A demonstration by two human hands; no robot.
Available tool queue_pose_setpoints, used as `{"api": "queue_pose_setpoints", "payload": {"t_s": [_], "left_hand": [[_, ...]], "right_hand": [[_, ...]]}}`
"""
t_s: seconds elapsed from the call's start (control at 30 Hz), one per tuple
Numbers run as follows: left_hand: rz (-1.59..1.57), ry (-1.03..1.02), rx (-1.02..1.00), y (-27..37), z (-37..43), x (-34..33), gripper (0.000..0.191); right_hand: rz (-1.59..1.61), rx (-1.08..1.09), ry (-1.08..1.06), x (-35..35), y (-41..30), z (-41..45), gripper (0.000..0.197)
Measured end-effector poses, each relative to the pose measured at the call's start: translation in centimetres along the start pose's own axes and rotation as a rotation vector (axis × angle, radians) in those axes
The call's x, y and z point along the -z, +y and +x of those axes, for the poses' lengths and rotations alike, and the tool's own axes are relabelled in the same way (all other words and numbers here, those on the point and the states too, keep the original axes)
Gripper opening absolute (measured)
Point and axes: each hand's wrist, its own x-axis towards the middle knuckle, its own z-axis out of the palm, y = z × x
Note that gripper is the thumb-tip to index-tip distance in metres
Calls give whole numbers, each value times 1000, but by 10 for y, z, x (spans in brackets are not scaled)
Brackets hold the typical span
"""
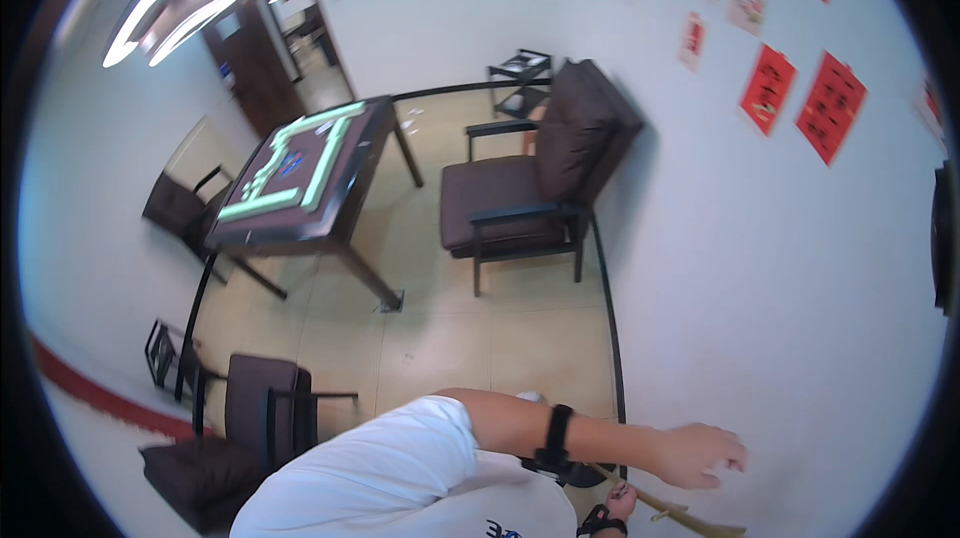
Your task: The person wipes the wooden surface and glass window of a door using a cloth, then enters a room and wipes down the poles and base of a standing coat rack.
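Observation:
My left hand (694,455) is stretched across to the right, in front of the white wall. Its fingers are loosely bent and apart, with nothing between them. A black strap (556,437) circles that forearm. Lower down, my right hand (621,502) is closed around a long, thin, tan stick-like thing (675,515). This slants down to the right and widens at its lower end; blur hides its exact kind. A black band with a small device (596,521) sits on the right wrist. Part of a dark object (589,475) shows behind the left forearm.
A mahjong table (341,226) bears rows of green-backed tiles (326,163). Dark cushioned armchairs stand to its right (495,196), its left (176,200) and nearer me (262,395). A black side stand (521,69) is at the back. Red paper hangings (831,108) cover the wall.

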Motion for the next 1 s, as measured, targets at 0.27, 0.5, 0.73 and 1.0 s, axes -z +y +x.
{"api": "queue_pose_setpoints", "payload": {"t_s": [0.27, 0.5, 0.73, 1.0], "left_hand": [[148, 306, 427, -35, -165, 72, 32], [153, 396, 551, -38, -240, 115, 32], [80, 327, 550, -41, -267, 154, 32], [67, 119, 526, -77, -264, 181, 35]], "right_hand": [[113, -184, -3, -8, -24, -9, 4], [-516, 17, -117, -57, -99, -62, 10], [-104, -494, 131, -122, -175, -113, 28], [114, -465, 279, -197, -238, -168, 35]]}}
